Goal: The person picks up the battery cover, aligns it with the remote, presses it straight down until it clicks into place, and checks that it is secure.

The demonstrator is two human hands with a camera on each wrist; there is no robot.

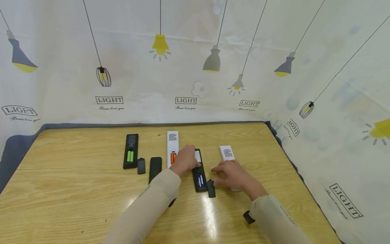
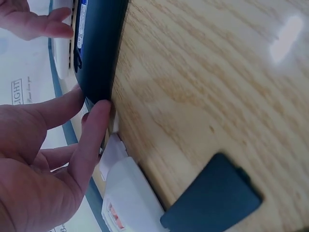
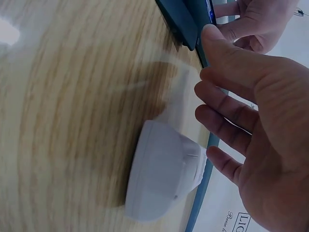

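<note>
A black remote control (image 1: 199,169) lies back up on the table, two blue batteries (image 1: 200,181) in its uncovered compartment. At its far end my left hand (image 1: 186,158) holds it between thumb and fingers, as the left wrist view also shows on the dark remote body (image 2: 102,53). Beside its near end rests a small black battery cover (image 1: 211,188). My right hand (image 1: 234,174) hovers over the white remote control (image 1: 226,152) on the right. In the right wrist view its fingers are spread and slightly bent, holding nothing, with the thumb close to the black cover (image 3: 179,21).
Left of my hands lie a black remote with green batteries (image 1: 130,156), its cover (image 1: 141,166), another black remote (image 1: 155,165) and a white remote with orange batteries (image 1: 172,136). Another black piece (image 1: 248,217) is by my right sleeve. A printed curtain (image 1: 137,67) borders the wooden table (image 1: 76,189).
</note>
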